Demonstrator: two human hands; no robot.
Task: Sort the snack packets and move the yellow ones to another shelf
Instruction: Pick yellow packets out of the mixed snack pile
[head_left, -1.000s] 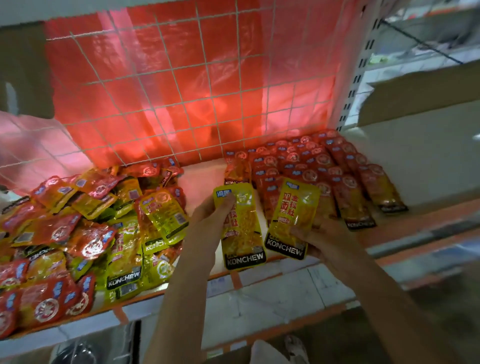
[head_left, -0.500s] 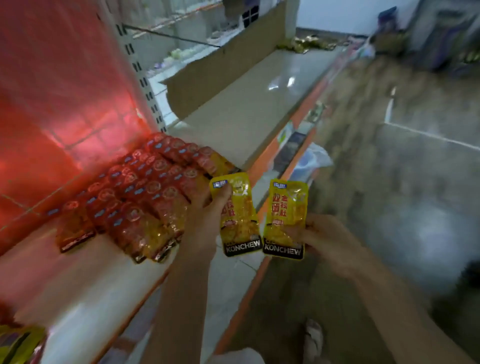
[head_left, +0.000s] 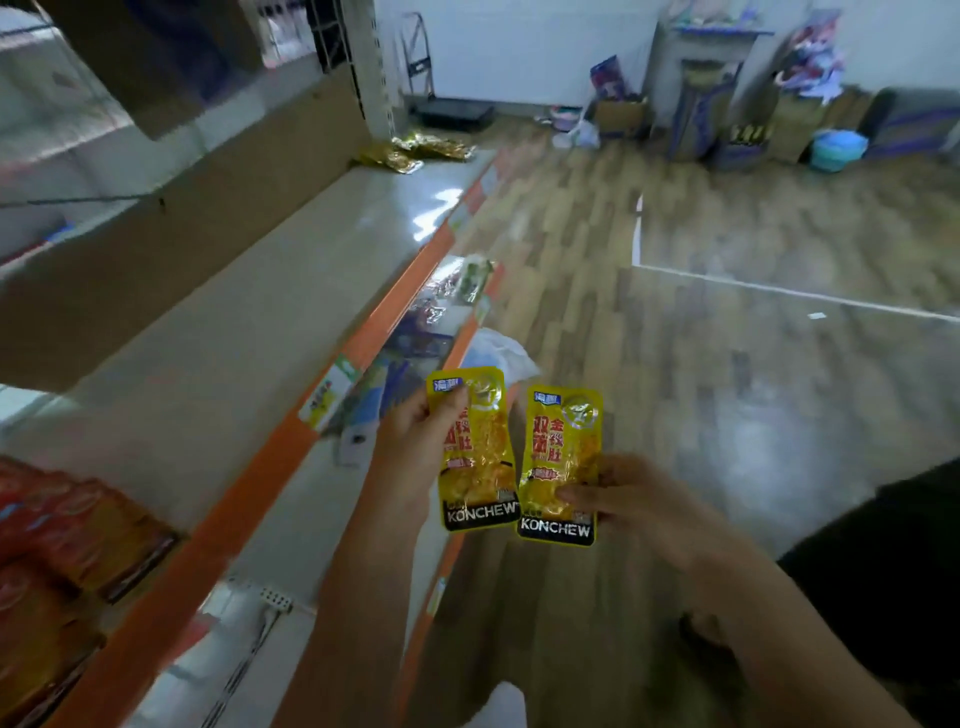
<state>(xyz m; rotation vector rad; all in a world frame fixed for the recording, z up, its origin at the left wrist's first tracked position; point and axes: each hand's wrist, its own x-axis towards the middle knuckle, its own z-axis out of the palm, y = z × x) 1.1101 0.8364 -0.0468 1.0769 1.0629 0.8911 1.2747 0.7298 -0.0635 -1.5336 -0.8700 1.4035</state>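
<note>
My left hand (head_left: 415, 447) grips one yellow KONCHEW snack packet (head_left: 480, 457) upright by its left edge, thumb over its top corner. Beside it my right hand (head_left: 631, 501) pinches a second yellow packet (head_left: 563, 457) near its lower right. Both packets hang in the air off the shelf's front edge, over the aisle floor. Red packets (head_left: 72, 525) lie in rows at the lower left on the pale shelf (head_left: 218, 374). A small heap of yellow-gold packets (head_left: 415, 150) lies at the far end of the same shelf.
An orange rail (head_left: 322, 405) edges the shelf, with a lower shelf holding mixed goods (head_left: 441, 317) beneath it. A cardboard back panel (head_left: 171, 239) lines the shelf. Wood-look floor (head_left: 727, 364) stretches right. Boxes and bags (head_left: 753, 119) stand against the far wall.
The view has swung right, away from the red-backed shelf bay and along the long pale shelf. Both hands have carried their yellow packets off the shelf and out over the aisle.
</note>
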